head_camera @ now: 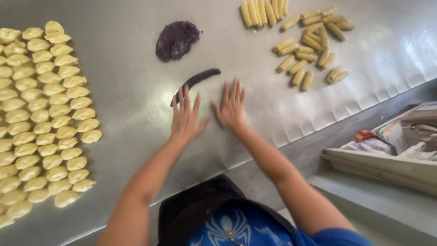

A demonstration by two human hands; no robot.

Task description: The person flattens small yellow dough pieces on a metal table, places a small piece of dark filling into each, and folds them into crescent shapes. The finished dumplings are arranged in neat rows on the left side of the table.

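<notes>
Hands [209, 114] flat on steel table [127, 100], purple dough rope [196, 82] just beyond fingertips — left touching

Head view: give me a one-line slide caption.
Both hands, left hand and right hand, flat on a steel table beside a purple dough rope, folded dumplings left.

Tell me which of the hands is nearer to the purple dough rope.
Left. The left hand has its fingertips touching the lower end of the purple dough rope; the right hand lies flat just beside it, below its upper end.
</notes>
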